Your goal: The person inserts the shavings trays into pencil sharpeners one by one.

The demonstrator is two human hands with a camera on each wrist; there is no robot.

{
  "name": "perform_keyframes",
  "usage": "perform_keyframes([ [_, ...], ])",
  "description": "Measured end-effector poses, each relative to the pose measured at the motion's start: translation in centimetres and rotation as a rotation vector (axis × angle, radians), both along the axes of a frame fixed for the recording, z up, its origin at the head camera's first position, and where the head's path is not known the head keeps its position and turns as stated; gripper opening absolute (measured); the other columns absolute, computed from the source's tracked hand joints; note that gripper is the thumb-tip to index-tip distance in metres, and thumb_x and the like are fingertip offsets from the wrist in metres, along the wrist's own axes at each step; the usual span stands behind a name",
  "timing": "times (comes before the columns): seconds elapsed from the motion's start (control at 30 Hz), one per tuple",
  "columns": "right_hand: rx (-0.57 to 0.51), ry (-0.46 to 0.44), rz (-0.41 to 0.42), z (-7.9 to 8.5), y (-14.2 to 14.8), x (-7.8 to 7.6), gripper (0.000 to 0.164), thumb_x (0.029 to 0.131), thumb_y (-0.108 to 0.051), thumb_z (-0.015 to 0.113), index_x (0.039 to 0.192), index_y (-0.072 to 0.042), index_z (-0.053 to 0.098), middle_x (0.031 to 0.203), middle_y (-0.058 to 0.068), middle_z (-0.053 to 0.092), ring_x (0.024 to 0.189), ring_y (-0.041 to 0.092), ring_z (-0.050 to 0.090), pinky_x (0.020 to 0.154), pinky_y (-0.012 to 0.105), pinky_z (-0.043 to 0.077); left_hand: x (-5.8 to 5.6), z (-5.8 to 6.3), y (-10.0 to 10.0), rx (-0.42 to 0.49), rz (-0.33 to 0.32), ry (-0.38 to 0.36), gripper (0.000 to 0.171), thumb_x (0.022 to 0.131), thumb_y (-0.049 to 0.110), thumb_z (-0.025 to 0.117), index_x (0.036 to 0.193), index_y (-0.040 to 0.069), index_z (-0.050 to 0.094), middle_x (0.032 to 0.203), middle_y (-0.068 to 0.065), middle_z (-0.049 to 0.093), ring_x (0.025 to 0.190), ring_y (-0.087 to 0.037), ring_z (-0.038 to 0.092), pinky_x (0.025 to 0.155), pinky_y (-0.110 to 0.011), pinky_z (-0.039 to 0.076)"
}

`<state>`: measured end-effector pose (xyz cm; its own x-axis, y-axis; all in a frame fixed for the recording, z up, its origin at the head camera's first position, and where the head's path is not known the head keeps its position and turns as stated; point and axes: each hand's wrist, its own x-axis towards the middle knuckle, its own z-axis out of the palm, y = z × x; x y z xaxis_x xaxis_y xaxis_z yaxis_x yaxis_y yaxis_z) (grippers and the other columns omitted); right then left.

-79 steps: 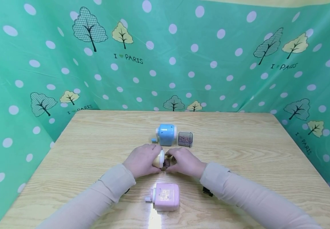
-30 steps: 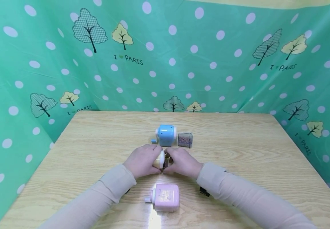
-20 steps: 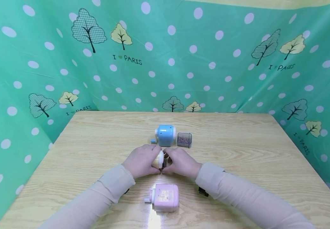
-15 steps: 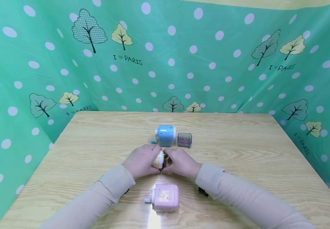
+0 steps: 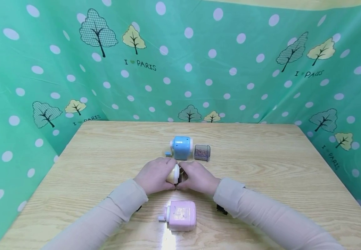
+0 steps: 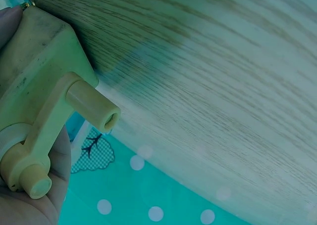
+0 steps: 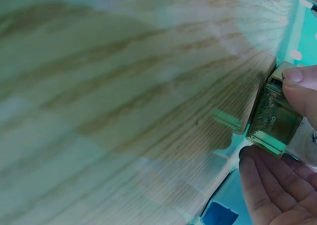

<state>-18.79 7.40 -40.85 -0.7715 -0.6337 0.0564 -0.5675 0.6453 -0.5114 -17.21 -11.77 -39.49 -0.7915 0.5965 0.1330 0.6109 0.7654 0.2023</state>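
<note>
My left hand [image 5: 156, 176] grips a yellow hand-crank pencil sharpener [image 5: 171, 176] around its body. In the left wrist view the sharpener's crank [image 6: 52, 116] points towards the camera. Thumb and fingers of my right hand [image 5: 199, 177] pinch a see-through shavings drawer [image 7: 275, 118] with dark contents, right at the sharpener's white-rimmed front. Seen from the head, the fingers hide most of that drawer. Behind both hands stands a blue pencil sharpener [image 5: 181, 147], its drawer [image 5: 202, 153] of shavings lying to its right. A pink pencil sharpener [image 5: 181, 216] sits nearer the body.
Everything rests on a light wood table [image 5: 261, 156]. A green dotted curtain [image 5: 246, 86] hangs behind the table and along both sides.
Since the earliest frame, my right hand has shifted slightly left with the drawer, and less of the drawer shows beside the yellow sharpener. The left hand and the other sharpeners stay put.
</note>
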Motion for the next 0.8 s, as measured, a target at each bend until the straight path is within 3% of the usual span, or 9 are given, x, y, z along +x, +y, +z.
perform_keyframes([
  [0.3, -0.014, -0.004, 0.0, -0.05, -0.13, -0.02, 0.053, 0.072, -0.029, 0.086, 0.113, -0.003, 0.065, 0.099, 0.007, 0.073, 0.087, 0.015, 0.066, 0.08, 0.033, 0.056, -0.04, -0.02, -0.05, -0.004, -0.002, -0.006, 0.059, 0.067, 0.04, 0.087, 0.108, 0.009, 0.057, 0.102, -0.005, 0.066, 0.094, -0.024, 0.063, 0.084, -0.041, 0.056],
  [0.8, -0.018, -0.038, -0.014, 0.25, -0.68, -0.01, 0.052, 0.07, -0.026, 0.087, 0.111, -0.002, 0.066, 0.096, 0.008, 0.073, 0.084, 0.014, 0.064, 0.079, 0.032, 0.056, -0.06, -0.13, -0.24, 0.02, -0.02, -0.007, 0.064, 0.063, 0.047, 0.086, 0.105, 0.009, 0.055, 0.098, -0.004, 0.065, 0.091, -0.024, 0.062, 0.081, -0.042, 0.055],
])
